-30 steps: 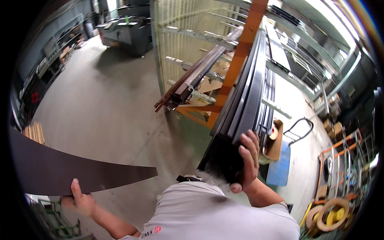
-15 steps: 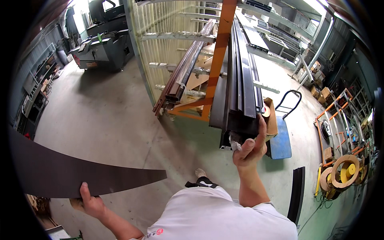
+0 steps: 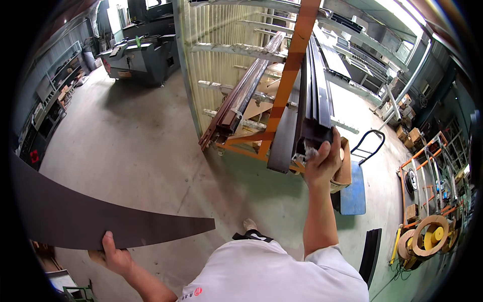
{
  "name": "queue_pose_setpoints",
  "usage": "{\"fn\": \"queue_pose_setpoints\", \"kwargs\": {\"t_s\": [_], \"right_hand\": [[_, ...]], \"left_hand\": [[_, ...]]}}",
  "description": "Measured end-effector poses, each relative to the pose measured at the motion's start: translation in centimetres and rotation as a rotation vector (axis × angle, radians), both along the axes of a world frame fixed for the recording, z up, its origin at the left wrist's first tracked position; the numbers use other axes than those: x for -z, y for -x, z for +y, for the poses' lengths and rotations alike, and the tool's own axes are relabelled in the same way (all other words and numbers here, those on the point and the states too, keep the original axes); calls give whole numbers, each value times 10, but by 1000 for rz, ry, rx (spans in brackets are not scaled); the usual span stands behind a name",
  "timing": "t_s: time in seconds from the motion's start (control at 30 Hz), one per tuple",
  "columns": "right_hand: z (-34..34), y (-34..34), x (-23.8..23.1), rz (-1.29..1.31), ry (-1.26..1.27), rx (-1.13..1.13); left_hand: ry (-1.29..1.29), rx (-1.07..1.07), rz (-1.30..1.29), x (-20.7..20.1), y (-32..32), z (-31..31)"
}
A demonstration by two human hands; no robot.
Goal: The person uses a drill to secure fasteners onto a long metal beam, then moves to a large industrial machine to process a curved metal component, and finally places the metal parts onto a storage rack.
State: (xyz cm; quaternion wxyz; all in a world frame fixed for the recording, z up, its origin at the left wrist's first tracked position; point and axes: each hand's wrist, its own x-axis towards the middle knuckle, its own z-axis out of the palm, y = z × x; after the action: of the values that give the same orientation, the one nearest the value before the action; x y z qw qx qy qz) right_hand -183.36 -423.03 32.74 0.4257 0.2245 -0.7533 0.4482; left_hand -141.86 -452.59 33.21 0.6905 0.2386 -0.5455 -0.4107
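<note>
My left hand (image 3: 114, 256) is closed on the lower edge of a long, dark flat strip (image 3: 121, 224), thumb on its upper face. The strip runs out of view at the left. Farther forward on the right, my right hand (image 3: 324, 162) grips the near end of a bundle of dark metal profiles (image 3: 313, 108), its fingers partly hidden behind them. A scrap of whitish wrapping (image 3: 309, 149) shows at the profile end beside the thumb. Just left of the bundle, a dark flat piece (image 3: 283, 153) juts out of the rack.
An orange rack post (image 3: 294, 65) rises beside the bundle. Brown profiles (image 3: 227, 123) lie on the rack's left arms. A cardboard box (image 3: 344, 168) and a blue hand truck (image 3: 353, 189) stand at right. Another dark profile (image 3: 371, 256) is near my right side.
My right hand has moved forward, and the profile bundle has slid deeper into the rack, leaving the flat piece jutting past it. The strip in my left hand has barely moved.
</note>
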Motion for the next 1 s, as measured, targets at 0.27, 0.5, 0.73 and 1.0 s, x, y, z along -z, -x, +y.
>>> {"fn": "queue_pose_setpoints", "kwargs": {"t_s": [0.27,0.5,0.73,1.0], "right_hand": [[-18,135,-3,37,-67,101],[4,330,62,165,-358,193],[-48,129,139,122,-43,33],[-275,-113,237,-990,-124,-1150]], "left_hand": [[-5,-36,-31,-2,-2,18],[-52,-153,43,5,-9,12],[-80,-216,-23,-3,-63,21],[-32,-394,-145,6,-145,-16]]}}
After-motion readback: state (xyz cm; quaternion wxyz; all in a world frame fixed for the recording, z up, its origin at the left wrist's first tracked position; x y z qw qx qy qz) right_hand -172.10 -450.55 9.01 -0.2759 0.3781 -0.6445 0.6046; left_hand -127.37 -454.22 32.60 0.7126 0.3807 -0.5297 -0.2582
